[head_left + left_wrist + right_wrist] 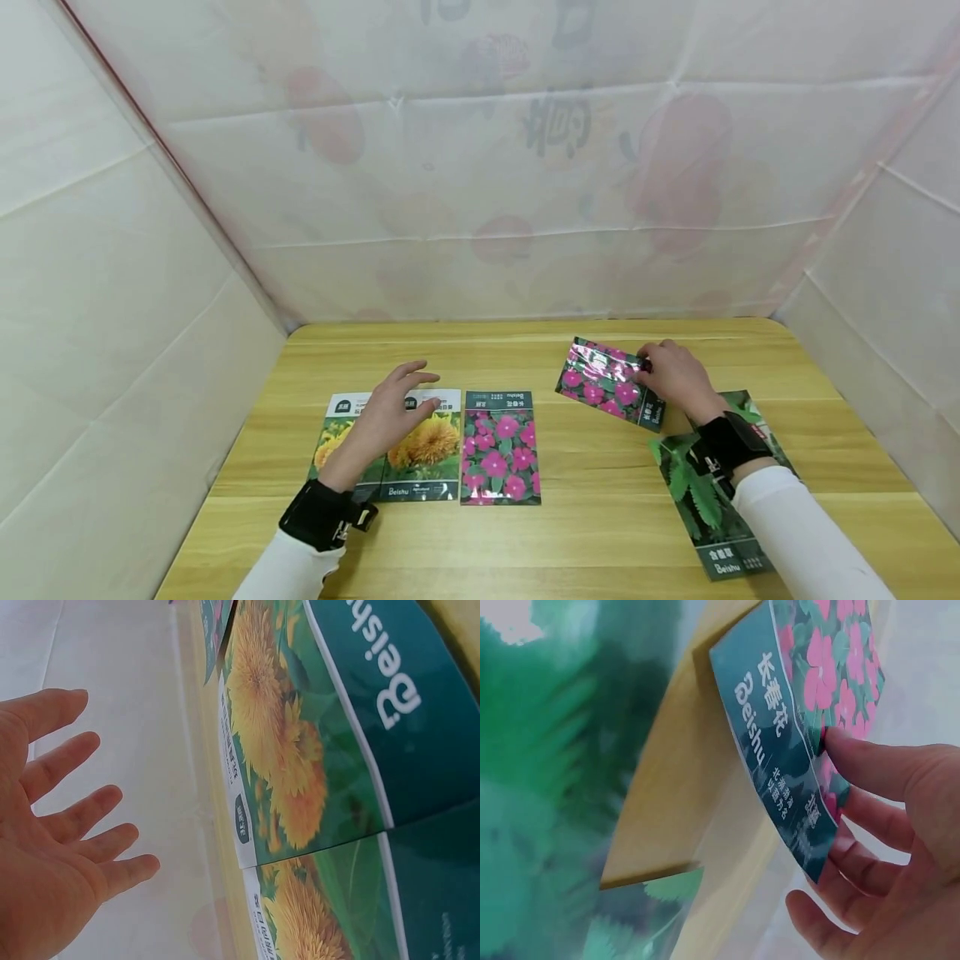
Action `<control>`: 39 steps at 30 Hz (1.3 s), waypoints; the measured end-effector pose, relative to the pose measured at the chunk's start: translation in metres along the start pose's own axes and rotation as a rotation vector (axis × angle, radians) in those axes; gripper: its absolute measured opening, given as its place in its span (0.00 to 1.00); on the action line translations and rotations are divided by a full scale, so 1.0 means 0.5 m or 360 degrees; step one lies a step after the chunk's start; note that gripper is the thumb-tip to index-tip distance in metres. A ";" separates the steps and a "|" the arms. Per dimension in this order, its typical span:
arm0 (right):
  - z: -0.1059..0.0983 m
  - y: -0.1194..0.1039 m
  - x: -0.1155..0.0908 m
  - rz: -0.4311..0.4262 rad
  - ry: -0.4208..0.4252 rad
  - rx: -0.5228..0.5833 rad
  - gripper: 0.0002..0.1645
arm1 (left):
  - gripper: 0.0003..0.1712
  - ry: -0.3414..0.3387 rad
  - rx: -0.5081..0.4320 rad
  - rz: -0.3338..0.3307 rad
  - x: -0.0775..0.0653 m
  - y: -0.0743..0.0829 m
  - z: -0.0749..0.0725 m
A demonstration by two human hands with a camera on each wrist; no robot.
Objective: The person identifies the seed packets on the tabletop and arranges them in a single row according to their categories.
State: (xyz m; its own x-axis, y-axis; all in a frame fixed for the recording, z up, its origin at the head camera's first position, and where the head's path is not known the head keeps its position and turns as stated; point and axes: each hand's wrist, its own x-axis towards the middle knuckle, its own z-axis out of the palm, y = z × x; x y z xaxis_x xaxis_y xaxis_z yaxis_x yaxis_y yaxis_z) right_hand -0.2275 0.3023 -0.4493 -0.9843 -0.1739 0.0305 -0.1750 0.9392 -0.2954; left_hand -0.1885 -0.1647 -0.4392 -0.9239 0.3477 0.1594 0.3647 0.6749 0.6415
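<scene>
"Sorting, seemingly; where's the pink-flower packet (596, 382)?"
"Pinched in the right fingers (881, 821) above the surface (592, 533); left fingers (81, 811) spread wide. Next probably calls for lowering it beside the matching packet (498, 454)."

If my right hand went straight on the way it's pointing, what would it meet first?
Probably the pale sheet behind the table. Apart from the flower packet that your right hand holds, only bare table shows in that line, though depth is hard to judge.
</scene>
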 end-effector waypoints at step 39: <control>0.099 -0.334 0.032 -0.0457 -0.0198 -0.0107 0.35 | 0.22 -0.0023 -0.0058 0.0021 0.001 0.010 0.025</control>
State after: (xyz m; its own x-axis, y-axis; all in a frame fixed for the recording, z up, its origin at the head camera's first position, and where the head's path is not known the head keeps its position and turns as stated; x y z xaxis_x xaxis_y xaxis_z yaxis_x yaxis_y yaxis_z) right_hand -0.2130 0.1282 -0.4469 -0.8847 -0.4659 -0.0146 -0.4508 0.8631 -0.2279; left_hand -0.1856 -0.1532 -0.4454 -0.9173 0.3658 0.1574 0.3720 0.6461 0.6665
